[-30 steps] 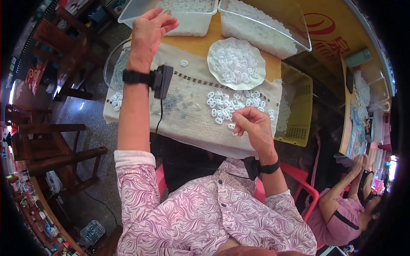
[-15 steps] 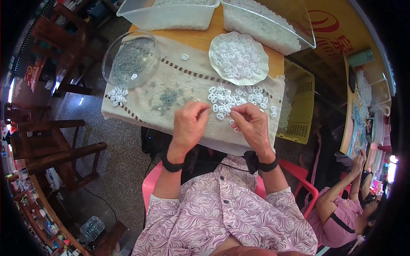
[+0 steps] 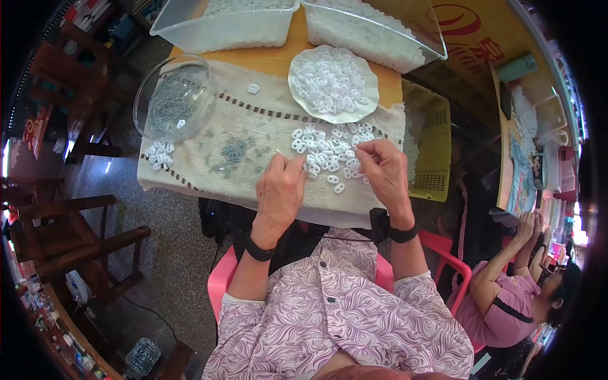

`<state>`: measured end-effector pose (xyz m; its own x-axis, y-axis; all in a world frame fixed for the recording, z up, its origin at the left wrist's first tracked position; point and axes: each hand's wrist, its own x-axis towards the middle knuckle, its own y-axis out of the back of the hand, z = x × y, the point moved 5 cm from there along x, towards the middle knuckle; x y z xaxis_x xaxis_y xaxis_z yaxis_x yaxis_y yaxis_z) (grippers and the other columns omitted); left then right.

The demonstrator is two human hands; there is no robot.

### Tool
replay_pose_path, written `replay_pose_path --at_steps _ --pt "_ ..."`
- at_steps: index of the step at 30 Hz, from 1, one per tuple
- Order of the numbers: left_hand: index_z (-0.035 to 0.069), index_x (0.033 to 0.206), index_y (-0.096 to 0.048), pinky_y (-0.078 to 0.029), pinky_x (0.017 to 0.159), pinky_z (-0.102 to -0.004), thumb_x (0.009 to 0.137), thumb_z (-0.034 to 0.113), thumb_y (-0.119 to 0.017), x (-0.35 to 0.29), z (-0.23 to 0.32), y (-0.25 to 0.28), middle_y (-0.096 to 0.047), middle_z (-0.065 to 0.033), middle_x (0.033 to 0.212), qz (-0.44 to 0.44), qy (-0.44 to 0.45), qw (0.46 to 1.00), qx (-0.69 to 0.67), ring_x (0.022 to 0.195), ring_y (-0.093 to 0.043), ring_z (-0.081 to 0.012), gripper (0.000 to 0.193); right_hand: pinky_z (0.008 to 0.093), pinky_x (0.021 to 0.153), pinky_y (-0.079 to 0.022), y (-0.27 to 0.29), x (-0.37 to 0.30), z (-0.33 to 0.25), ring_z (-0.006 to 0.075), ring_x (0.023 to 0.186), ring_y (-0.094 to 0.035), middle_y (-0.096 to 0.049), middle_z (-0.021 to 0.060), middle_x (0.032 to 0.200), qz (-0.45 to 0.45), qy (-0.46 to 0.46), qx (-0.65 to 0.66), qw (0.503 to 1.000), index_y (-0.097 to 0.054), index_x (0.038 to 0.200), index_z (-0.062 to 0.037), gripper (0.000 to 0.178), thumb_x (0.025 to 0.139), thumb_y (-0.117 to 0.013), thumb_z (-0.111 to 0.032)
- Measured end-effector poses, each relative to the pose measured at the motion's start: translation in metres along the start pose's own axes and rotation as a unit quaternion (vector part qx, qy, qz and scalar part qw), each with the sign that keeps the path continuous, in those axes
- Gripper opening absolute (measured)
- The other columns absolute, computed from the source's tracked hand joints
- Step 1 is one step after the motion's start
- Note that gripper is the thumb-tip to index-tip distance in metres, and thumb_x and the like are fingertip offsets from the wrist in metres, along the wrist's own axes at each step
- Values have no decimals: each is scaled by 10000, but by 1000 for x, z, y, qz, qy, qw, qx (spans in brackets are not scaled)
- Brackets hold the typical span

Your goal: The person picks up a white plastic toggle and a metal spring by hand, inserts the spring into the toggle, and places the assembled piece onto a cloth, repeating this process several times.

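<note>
My left hand (image 3: 280, 195) hovers over the cloth at the left edge of a loose pile of small white two-holed plastic pieces (image 3: 324, 158). Its thumb and fingers are pinched together, and whatever they hold is too small to make out. At the pile's right side my right hand (image 3: 387, 177) has its thumb and index finger closed by some white pieces; the fingers partly cover what is between them. Left of the pile lies a small heap of thin grey metal pins (image 3: 234, 150). A scalloped white plate (image 3: 370, 109) heaped with more white pieces stands behind the pile.
A clear round bowl (image 3: 206, 117) of metal pins stands at the left, with a small cluster of white pieces (image 3: 159, 155) in front. Two translucent bins (image 3: 221, 37) (image 3: 361, 39) line the back. A yellow crate (image 3: 437, 155) is at the right; a person (image 3: 506, 297) sits beyond.
My right hand has moved rightward and a little farther out across the pile, so my hands are wider apart. The whole view has shifted slightly.
</note>
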<state>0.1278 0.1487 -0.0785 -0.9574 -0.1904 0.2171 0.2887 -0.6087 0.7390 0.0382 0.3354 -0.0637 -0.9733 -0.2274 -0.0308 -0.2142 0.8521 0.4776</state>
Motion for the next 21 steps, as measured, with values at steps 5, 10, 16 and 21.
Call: replay_pose_path --at_steps 5,10,16,21 --pt "58 1037 -631 -466 648 -391 768 32 -677 0 1 2 -538 -121 850 -24 -3 1000 0 755 -588 -303 273 275 539 -479 0 -1 5 145 603 -625 -649 116 756 -7 -11 -13 1000 -662 871 40 98 824 -641 -44" --pt "48 1020 -624 -466 651 -394 774 27 -669 -1 1 1 -536 -121 855 -18 5 1000 -3 762 -587 -309 251 308 576 -492 -12 0 9 201 656 -638 -642 140 784 -10 34 -35 999 -659 868 32 91 811 -651 -39" --pt "29 991 -615 -471 644 -401 794 1 -631 -3 -3 1 -540 -129 847 16 3 1000 -4 739 -589 -318 200 355 623 -485 -17 6 -3 275 704 -618 -611 152 796 6 87 -89 992 -661 851 11 74 799 -651 -41" --pt "18 974 -602 -481 645 -406 827 31 -627 -5 -10 7 -547 -143 870 26 0 998 -62 766 -598 -332 150 377 641 -476 -24 13 -15 296 744 -611 -602 127 842 -31 113 -187 975 -686 866 -23 96 806 -643 -84"
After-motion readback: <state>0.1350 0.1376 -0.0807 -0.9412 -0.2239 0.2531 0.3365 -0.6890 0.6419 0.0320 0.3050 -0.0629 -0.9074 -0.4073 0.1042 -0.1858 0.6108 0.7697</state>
